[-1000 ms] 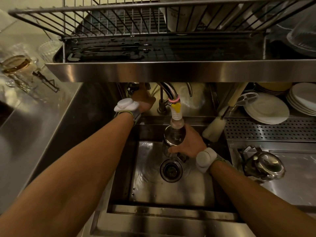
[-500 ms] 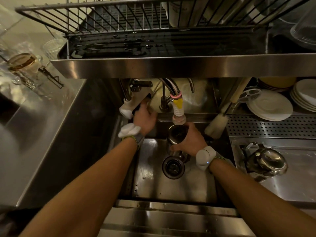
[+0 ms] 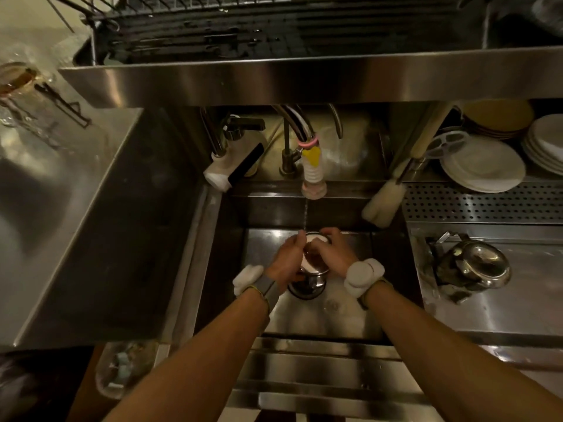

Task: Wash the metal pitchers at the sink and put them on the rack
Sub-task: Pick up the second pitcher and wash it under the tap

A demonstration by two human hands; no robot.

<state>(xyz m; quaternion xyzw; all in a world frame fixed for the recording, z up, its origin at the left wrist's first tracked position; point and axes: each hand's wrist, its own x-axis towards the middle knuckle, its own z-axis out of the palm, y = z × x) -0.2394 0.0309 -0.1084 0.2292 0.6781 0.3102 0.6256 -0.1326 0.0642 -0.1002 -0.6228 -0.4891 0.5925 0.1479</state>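
A small metal pitcher (image 3: 313, 271) is held low in the steel sink (image 3: 332, 318), over the drain, under a thin stream from the tap (image 3: 313, 175). My left hand (image 3: 288, 260) grips its left side and my right hand (image 3: 333, 254) wraps its rim from the right. Both hands hide most of the pitcher. A second shiny metal pitcher (image 3: 470, 268) lies on its side on the counter right of the sink. The wire rack (image 3: 274, 28) sits on the shelf above the sink.
A soap dispenser (image 3: 233, 167) stands at the sink's back left corner, and a bottle brush (image 3: 382, 202) leans at its back right. Stacked plates (image 3: 484, 166) rest behind a perforated drain panel (image 3: 481, 202). Glassware (image 3: 21, 80) stands on the left counter.
My left hand left the soap dispenser and came down onto the pitcher. The pitcher dropped lower into the sink, away from the tap. The view tilted downward.
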